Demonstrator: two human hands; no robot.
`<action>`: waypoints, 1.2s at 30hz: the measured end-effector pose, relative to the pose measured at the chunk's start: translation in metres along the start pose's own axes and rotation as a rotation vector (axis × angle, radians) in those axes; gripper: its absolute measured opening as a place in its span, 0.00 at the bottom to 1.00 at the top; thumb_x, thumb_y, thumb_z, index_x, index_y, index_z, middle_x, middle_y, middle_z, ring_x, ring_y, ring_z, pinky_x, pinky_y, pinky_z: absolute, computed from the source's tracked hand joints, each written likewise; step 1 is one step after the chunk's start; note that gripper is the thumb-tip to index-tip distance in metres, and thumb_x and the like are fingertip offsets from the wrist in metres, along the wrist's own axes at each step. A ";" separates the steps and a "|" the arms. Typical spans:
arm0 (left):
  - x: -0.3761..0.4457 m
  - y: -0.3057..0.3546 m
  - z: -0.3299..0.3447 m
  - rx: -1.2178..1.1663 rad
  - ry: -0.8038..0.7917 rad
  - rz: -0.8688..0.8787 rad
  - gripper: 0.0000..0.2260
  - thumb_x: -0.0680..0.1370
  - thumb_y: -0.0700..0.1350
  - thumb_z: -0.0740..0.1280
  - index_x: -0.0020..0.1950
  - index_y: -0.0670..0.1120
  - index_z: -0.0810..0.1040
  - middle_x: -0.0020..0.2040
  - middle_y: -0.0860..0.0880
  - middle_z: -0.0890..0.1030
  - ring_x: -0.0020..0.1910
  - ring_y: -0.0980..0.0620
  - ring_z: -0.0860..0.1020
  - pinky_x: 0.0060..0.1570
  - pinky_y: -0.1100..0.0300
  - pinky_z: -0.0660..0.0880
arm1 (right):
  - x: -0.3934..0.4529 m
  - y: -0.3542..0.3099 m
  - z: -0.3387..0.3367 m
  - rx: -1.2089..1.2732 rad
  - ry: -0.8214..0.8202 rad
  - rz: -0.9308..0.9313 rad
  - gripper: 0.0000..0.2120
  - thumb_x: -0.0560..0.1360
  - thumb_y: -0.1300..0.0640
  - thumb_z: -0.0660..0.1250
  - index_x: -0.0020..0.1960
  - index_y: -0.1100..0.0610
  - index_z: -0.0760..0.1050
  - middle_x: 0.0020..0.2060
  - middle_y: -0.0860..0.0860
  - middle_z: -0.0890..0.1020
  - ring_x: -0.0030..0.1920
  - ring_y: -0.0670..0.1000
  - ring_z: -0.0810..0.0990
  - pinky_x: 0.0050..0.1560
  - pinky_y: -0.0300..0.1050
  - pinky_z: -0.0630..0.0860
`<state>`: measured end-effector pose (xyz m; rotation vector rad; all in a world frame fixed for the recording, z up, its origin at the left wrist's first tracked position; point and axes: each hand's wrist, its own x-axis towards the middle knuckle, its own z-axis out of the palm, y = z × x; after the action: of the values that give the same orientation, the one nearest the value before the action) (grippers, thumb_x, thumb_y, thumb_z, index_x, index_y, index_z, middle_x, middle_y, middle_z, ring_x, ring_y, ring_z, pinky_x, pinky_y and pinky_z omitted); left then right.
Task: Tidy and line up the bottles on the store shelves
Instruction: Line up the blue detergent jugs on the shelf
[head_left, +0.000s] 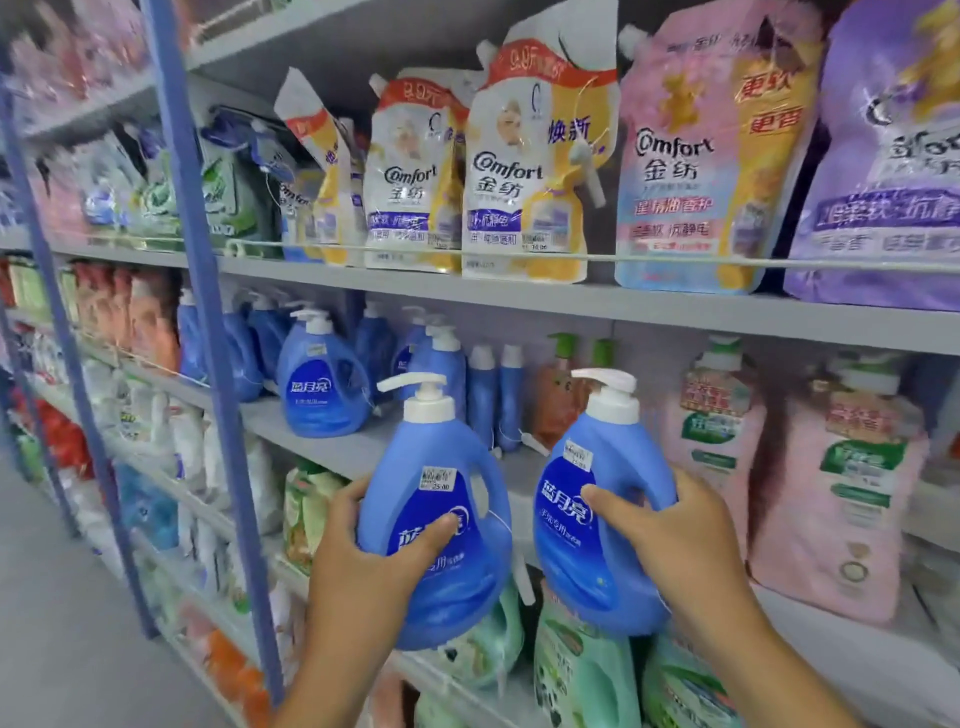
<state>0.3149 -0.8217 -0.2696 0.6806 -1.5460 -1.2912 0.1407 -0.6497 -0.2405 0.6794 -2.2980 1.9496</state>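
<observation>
So the person's got 2 blue pump bottles up in front of the middle shelf (332, 447), 1 per hand. The left hand (363, 566) wraps the left blue bottle (441, 525) from its left side, thumb pressed across the front label, the other fingers hidden behind it. The right hand (675, 545) grips the right blue bottle (602, 519) from its right side, thumb lying on the label near the handle. Both bottles tilt a bit, held close side by side, apart from another blue bottle (322, 384) standing further back-left on that shelf. Pink bottles (831, 499) stand to the right.
</observation>
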 end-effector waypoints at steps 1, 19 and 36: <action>0.012 -0.006 0.007 0.000 -0.005 0.006 0.26 0.63 0.50 0.84 0.55 0.59 0.76 0.50 0.57 0.84 0.42 0.62 0.83 0.42 0.58 0.80 | 0.010 0.006 0.010 -0.014 0.019 -0.005 0.14 0.65 0.50 0.83 0.44 0.50 0.81 0.39 0.44 0.86 0.42 0.48 0.86 0.44 0.52 0.83; 0.130 -0.071 0.106 0.111 -0.226 0.123 0.28 0.66 0.56 0.81 0.61 0.65 0.71 0.53 0.62 0.83 0.48 0.64 0.82 0.43 0.68 0.79 | 0.128 0.057 0.089 -0.207 0.270 0.000 0.26 0.69 0.42 0.76 0.59 0.49 0.69 0.50 0.46 0.78 0.51 0.55 0.79 0.45 0.47 0.70; 0.380 -0.111 -0.063 0.490 0.103 0.632 0.20 0.76 0.50 0.71 0.66 0.45 0.78 0.64 0.45 0.75 0.64 0.42 0.73 0.66 0.53 0.68 | 0.122 0.014 0.249 -0.449 0.588 -0.429 0.37 0.68 0.42 0.67 0.75 0.52 0.67 0.74 0.62 0.64 0.74 0.61 0.64 0.76 0.47 0.59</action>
<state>0.2143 -1.2092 -0.2548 0.4786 -1.8099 -0.4055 0.0855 -0.9209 -0.2651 0.4256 -1.9115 1.1797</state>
